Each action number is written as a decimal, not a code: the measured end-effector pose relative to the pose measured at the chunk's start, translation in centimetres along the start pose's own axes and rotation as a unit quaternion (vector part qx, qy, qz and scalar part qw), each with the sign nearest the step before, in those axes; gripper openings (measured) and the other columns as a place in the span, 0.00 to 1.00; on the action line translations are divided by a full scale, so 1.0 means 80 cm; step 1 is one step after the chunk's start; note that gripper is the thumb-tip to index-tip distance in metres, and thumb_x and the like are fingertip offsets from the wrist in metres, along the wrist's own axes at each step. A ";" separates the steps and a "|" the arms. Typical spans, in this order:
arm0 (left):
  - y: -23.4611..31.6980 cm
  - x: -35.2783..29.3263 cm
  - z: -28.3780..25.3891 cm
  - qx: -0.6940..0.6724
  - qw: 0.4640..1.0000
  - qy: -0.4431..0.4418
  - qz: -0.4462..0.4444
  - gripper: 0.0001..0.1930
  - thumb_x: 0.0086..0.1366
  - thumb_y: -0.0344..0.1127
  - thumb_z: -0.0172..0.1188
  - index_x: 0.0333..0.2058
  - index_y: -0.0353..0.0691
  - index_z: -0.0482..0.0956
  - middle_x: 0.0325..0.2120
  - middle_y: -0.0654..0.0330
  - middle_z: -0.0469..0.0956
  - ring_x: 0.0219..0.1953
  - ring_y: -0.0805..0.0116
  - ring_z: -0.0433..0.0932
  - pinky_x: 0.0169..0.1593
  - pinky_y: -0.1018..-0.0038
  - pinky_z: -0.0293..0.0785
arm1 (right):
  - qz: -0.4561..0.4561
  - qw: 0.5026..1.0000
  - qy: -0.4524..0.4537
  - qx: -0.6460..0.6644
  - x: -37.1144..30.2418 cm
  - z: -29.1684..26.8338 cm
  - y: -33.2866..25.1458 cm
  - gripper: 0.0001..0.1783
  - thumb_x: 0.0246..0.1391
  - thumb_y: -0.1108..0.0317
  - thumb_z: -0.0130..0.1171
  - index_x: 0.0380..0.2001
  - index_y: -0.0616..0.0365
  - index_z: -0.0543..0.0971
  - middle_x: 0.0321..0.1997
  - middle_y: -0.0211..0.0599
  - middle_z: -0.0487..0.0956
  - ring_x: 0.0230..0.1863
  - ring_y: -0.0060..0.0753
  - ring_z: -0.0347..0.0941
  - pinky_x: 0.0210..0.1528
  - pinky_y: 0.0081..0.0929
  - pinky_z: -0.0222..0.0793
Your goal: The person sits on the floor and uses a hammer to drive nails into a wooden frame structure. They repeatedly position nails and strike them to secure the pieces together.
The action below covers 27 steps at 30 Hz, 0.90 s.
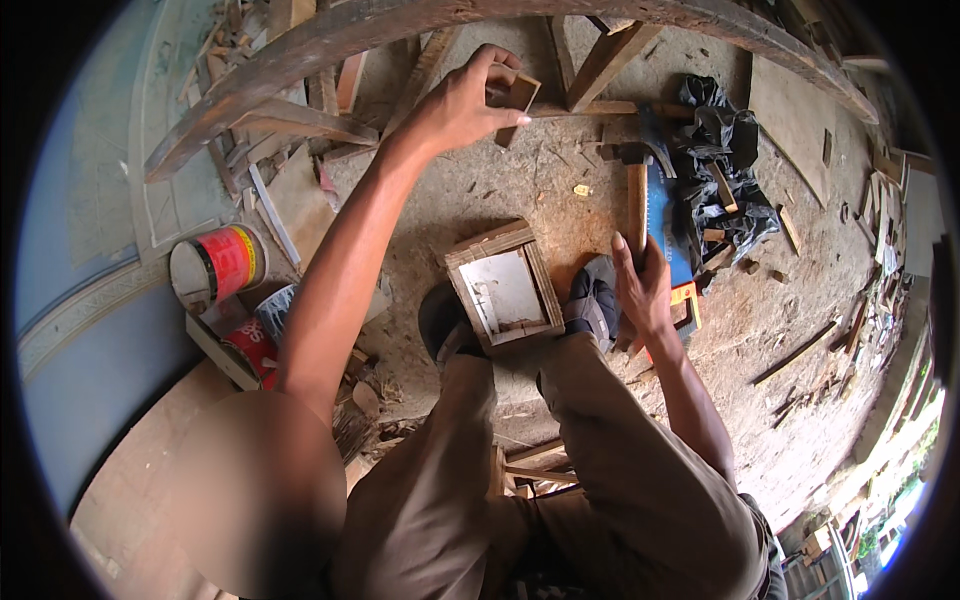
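Trousered legs [640,460] lie behind left fingers [494,55] pinching a wooden piece [524,92], right fingers [656,265] wrapping a hammer [637,200].

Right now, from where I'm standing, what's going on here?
A person's left hand is holding a small piece of wood out in front. The right hand grips a hammer, with a blue-bladed saw beside it. A wooden frame with a white panel sits between the shoes.

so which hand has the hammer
The right hand, which grips the hammer by its handle, beside the blue saw blade; the left hand holds a small brown rectangular piece.
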<state>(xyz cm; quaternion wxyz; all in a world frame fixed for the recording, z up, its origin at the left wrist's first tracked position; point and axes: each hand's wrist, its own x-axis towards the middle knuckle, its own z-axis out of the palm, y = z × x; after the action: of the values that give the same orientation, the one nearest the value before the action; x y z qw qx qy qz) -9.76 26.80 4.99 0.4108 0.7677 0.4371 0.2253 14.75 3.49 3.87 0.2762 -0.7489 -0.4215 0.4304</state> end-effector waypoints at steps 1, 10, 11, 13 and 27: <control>0.000 0.009 -0.002 0.000 1.000 -0.008 0.010 0.23 0.59 0.38 0.67 0.51 0.38 0.75 0.46 0.50 0.81 0.47 0.56 0.81 0.51 0.64 0.76 | -0.010 1.000 0.009 0.007 0.002 0.003 0.000 0.28 0.61 0.46 0.58 0.31 0.66 0.73 0.18 0.40 0.70 0.21 0.26 0.63 0.23 0.32 0.61; -0.003 0.033 0.027 0.086 0.993 -0.042 0.062 0.21 0.66 0.37 0.59 0.54 0.33 0.74 0.48 0.44 0.78 0.51 0.47 0.78 0.53 0.64 0.74 | 0.031 0.999 0.008 0.005 -0.005 0.002 0.021 0.28 0.60 0.46 0.59 0.31 0.66 0.73 0.18 0.37 0.69 0.21 0.25 0.62 0.23 0.31 0.60; 0.001 0.032 0.031 0.089 0.994 -0.044 0.054 0.21 0.66 0.37 0.59 0.54 0.32 0.74 0.48 0.43 0.78 0.51 0.47 0.78 0.54 0.63 0.74 | 0.036 0.999 0.011 0.002 -0.007 0.001 0.027 0.28 0.60 0.46 0.59 0.31 0.66 0.73 0.17 0.37 0.69 0.21 0.24 0.62 0.23 0.31 0.60; -0.002 0.030 0.037 0.086 0.994 -0.026 0.066 0.20 0.66 0.36 0.58 0.54 0.33 0.74 0.44 0.42 0.79 0.47 0.47 0.79 0.50 0.62 0.75 | 0.044 0.999 0.011 -0.002 -0.010 -0.002 0.032 0.28 0.60 0.45 0.59 0.31 0.66 0.73 0.17 0.36 0.69 0.21 0.24 0.62 0.23 0.30 0.60; -0.006 0.021 0.064 0.091 0.994 -0.006 0.054 0.20 0.67 0.38 0.57 0.54 0.32 0.74 0.44 0.40 0.79 0.46 0.45 0.80 0.47 0.61 0.78 | 0.046 0.998 -0.006 -0.037 -0.009 0.000 0.026 0.28 0.59 0.45 0.59 0.33 0.66 0.74 0.19 0.38 0.72 0.21 0.26 0.65 0.24 0.32 0.63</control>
<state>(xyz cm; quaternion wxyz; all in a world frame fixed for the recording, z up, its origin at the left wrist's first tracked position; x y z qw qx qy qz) -5.49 26.14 1.68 0.3289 0.8260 0.4109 0.2015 15.41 1.87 2.55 0.2258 -0.7742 -0.4042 0.4316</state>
